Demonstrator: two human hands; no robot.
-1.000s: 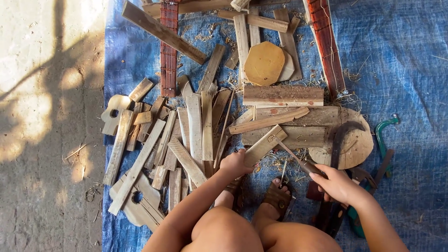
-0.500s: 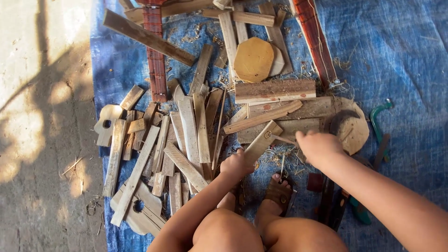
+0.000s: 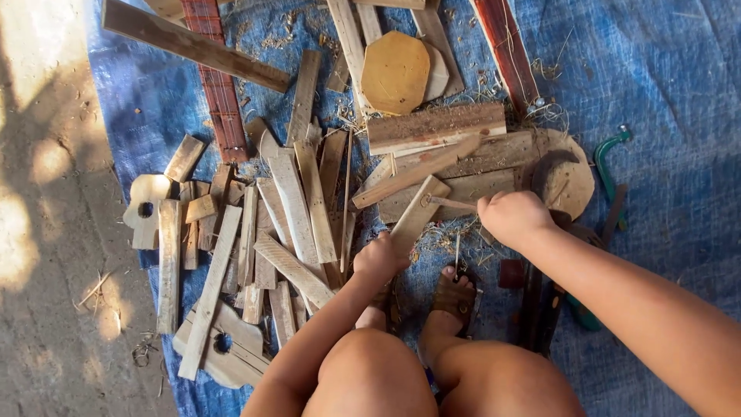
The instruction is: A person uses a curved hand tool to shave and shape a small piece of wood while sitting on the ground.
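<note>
Left hand: our left hand grips the wood strip, unchanged.
Right hand: our right hand moved inward, clenched, seemingly holding a thin tool against that strip.

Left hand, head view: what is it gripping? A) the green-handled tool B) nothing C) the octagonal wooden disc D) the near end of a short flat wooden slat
D: the left hand is closed around the near end of a short flat wooden slat, which angles up and away toward the right hand; the octagonal wooden disc and green-handled tool lie untouched.
</note>
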